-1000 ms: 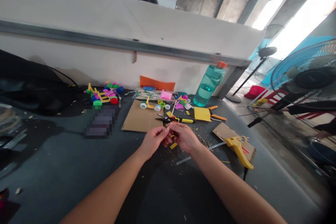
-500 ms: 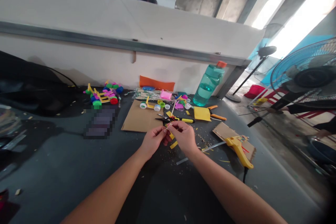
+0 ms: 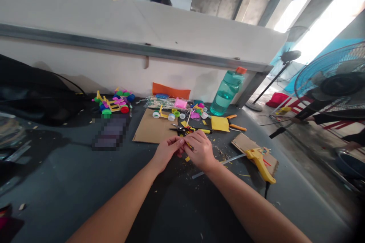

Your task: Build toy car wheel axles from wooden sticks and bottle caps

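1. The left hand (image 3: 167, 153) was curled, thumb bent inward, its tips meeting the right hand's; I couldn't tell what it gripped.
2. The right hand (image 3: 200, 150) had folded fingers, its hold equally hidden.
3. Just beyond lay a pointed metal tool (image 3: 179, 130), towards the table's (image 3: 85, 190) far edge.
4. Beside it was flat brown cardboard (image 3: 152, 129).
5. Near the right edge, a yellow plastic glue gun (image 3: 260, 164) overlapped a ragged cardboard scrap (image 3: 242, 142).

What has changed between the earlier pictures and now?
The right hand has rolled over, showing more of its back and hiding more of the yellow-handled tool. No clear grasp or release shows; whatever it pinches is mostly hidden. The left hand, glue gun and teal bottle stayed put.
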{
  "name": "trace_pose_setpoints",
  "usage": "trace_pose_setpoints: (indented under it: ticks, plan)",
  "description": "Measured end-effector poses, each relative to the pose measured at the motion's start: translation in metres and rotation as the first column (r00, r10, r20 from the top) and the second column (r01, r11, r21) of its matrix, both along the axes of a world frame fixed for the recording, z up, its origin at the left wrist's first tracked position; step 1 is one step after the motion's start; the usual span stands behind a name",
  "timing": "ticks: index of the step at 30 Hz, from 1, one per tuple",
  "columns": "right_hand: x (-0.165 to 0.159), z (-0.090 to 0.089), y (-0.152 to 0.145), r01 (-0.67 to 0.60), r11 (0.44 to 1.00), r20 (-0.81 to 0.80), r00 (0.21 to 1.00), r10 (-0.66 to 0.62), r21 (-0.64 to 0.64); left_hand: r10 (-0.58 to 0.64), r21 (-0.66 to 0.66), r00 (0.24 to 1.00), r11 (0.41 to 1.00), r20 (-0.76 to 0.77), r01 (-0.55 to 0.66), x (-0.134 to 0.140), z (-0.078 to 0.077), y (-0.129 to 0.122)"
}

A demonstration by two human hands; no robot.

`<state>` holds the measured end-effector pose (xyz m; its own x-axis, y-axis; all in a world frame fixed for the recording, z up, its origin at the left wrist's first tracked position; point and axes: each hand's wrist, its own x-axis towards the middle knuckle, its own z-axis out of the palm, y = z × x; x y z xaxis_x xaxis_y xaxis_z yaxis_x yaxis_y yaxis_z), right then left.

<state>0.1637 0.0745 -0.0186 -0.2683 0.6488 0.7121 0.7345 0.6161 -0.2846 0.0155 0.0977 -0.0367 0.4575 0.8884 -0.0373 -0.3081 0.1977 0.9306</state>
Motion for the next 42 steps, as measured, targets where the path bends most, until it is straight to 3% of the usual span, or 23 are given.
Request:
trace_pose_setpoints:
  ticks: [9,13,16,18,22,28,32,37,42]
  plan:
    - [0.001,-0.003,0.003,-0.018,0.999,-0.024,1.0,0.017,-0.04,0.044,-0.006,0.999,0.999,0.025,-0.044,-0.003,-0.002,0.001]
    - [-0.002,-0.003,0.004,-0.031,0.997,-0.128,0.991,0.022,-0.066,-0.026,-0.021,0.998,0.999,0.057,0.027,-0.006,-0.002,0.002]
    - [-0.005,0.0,0.004,-0.029,0.984,-0.235,0.972,-0.013,-0.173,-0.02,-0.053,0.998,0.998,0.063,0.023,-0.005,-0.002,0.001]
    - [-0.006,0.001,0.004,-0.033,0.945,-0.325,0.942,-0.08,-0.326,0.054,-0.03,0.998,0.998,0.024,-0.053,-0.004,-0.001,0.001]
    - [-0.007,0.002,0.007,-0.14,0.811,-0.449,0.879,-0.163,-0.569,0.29,0.157,0.952,0.949,-0.1,-0.273,-0.004,0.002,0.0]
    - [-0.006,0.003,0.009,-0.122,0.726,-0.261,0.962,-0.081,-0.677,0.335,0.3,0.91,0.918,-0.245,-0.257,-0.008,0.004,0.004]
    - [-0.001,0.013,0.015,-0.018,0.72,-0.146,0.983,-0.115,-0.694,0.331,0.286,0.884,0.928,-0.331,-0.24,-0.009,0.001,0.007]
    - [0.008,0.03,0.025,0.076,0.705,0.073,0.997,-0.034,-0.705,0.307,0.304,0.858,0.934,-0.412,-0.188,-0.006,-0.008,0.008]
    - [0.013,0.036,0.028,0.111,0.71,0.127,0.991,-0.031,-0.695,0.251,0.28,0.886,0.949,-0.39,-0.146,-0.003,-0.015,0.011]
